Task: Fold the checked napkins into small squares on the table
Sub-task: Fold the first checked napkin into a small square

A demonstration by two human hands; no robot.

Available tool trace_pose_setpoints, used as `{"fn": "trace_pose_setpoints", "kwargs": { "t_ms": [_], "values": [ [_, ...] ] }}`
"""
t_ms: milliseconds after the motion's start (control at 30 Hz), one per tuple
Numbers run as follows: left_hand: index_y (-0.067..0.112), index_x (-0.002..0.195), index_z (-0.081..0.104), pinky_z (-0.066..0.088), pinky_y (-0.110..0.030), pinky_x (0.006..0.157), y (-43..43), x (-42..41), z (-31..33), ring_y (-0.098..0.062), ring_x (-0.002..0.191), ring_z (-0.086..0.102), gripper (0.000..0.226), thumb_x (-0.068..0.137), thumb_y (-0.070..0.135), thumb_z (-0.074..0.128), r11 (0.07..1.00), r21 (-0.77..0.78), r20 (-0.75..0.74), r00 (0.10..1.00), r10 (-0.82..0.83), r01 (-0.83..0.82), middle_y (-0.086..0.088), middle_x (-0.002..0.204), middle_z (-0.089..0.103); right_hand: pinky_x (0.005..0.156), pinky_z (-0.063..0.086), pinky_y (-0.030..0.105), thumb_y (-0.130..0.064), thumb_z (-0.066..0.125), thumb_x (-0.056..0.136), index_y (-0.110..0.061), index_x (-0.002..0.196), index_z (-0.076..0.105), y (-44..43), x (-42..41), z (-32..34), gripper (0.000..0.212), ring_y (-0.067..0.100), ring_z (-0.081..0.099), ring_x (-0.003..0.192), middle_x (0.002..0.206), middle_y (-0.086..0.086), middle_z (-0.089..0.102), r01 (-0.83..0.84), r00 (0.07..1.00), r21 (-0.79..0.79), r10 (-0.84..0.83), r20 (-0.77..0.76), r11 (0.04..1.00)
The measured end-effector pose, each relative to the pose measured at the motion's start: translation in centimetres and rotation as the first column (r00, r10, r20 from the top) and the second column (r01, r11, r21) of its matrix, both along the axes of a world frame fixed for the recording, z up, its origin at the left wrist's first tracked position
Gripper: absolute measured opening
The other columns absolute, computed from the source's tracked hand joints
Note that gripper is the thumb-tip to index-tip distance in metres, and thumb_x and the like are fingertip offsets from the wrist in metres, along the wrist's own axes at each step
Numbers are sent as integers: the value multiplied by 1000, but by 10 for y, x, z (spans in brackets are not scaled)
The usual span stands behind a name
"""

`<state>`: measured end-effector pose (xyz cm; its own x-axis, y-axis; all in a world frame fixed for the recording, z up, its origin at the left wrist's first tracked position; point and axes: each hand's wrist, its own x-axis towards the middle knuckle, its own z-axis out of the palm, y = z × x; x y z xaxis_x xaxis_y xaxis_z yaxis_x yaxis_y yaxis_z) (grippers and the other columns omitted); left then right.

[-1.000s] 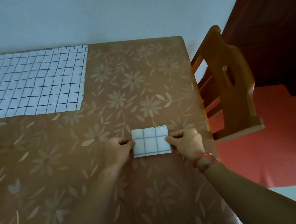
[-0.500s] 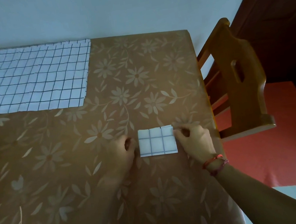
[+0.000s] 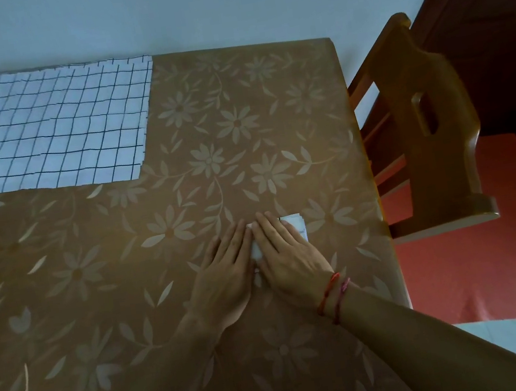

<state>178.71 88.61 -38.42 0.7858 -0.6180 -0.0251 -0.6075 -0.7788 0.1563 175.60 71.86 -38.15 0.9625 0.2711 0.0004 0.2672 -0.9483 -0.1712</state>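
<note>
Left hand [image 3: 227,267] and right hand [image 3: 287,254] flat, grip released, pressing folded napkin [image 3: 298,225] near desk [image 3: 268,93] right edge. Unfolded napkin [image 3: 49,132], white cloth with dark grid, lies flat at desk far-left corner

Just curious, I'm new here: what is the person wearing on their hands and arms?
Both the left hand and right hand are bare, no gloves or sleeves in view. The right wrist carries a thin red thread bracelet and a pinkish cord beside it.
</note>
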Motion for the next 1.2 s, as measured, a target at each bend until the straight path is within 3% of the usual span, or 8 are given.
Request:
{"fn": "trace_pose_setpoints", "kwargs": {
  "t_ms": [300, 633, 833, 933, 1000, 1100, 1133, 1200],
  "values": [
    [7, 149, 28, 20, -41, 115, 4, 2, -5, -19, 147, 16, 53, 101, 28, 24, 1000, 25, 4, 1000, 0, 0, -8, 158, 22, 118, 22, 46, -41, 21, 100, 0, 148, 23, -33, -6, 4, 63, 26, 16, 147, 157, 16, 20, 22, 996, -85, -29, -86, 996],
    [9, 151, 24, 23, -42, 117, 2, 0, -2, -17, 148, 12, 53, 102, 29, 21, 1000, 15, -44, 999, 28, -27, -5, 160, 17, 117, 24, 44, -36, 25, 98, 0, 146, 32, -62, -15, 8, 60, 26, 26, 144, 155, 15, 29, 69, 994, -157, -81, -75, 985],
    [11, 150, 24, 10, -29, 118, 5, 8, 13, 0, 143, 0, 59, 97, 35, 15, 978, -186, -159, 985, 64, -93, 2, 159, 14, 117, 24, 43, -31, 27, 96, 1, 144, 35, -57, -16, 15, 58, 28, 29, 143, 153, 17, 32, 97, 992, -95, -103, -67, 991],
    [9, 146, 35, 19, -31, 116, 12, 10, 18, -5, 144, 12, 56, 98, 35, 24, 967, -251, -94, 995, 23, -46, 1, 156, 26, 116, 28, 45, -28, 29, 97, 1, 145, 35, -57, -20, 16, 56, 28, 27, 144, 154, 17, 31, 84, 994, -54, -87, -70, 995],
    [7, 140, 46, 28, -31, 112, 15, 10, 16, -14, 140, 31, 52, 97, 34, 33, 947, -313, -88, 995, 53, -78, -3, 149, 41, 117, 27, 40, -22, 34, 97, 1, 144, 36, -57, -22, 19, 53, 27, 26, 144, 153, 16, 31, 110, 993, 69, -107, -45, 992],
    [8, 116, 67, 41, -19, 92, 13, 7, 24, -16, 107, 60, 32, 94, 22, 48, 810, -474, -179, 939, 295, -345, -2, 114, 67, 110, 18, 6, -10, 43, 96, -6, 138, 47, -57, -21, 41, 43, 16, 39, 134, 143, 8, 48, 287, 957, 437, -278, -88, 852],
    [10, 110, 70, 43, -16, 85, 11, 6, 29, -11, 97, 63, 26, 94, 15, 51, 727, -506, -267, 886, 380, -464, 1, 105, 70, 102, 23, 2, -10, 44, 96, -11, 135, 52, -58, -20, 50, 40, 14, 47, 126, 136, 4, 56, 367, 927, 510, -354, -128, 778],
    [13, 99, 74, 51, -22, 80, 5, 5, 40, -10, 86, 67, 22, 93, 9, 53, 455, -527, -561, 696, 448, -718, 5, 92, 73, 85, 40, 11, -16, 43, 97, -24, 131, 58, -59, -17, 60, 38, 15, 60, 103, 115, -2, 68, 567, 820, 559, -481, -311, 605]
  ]
}}
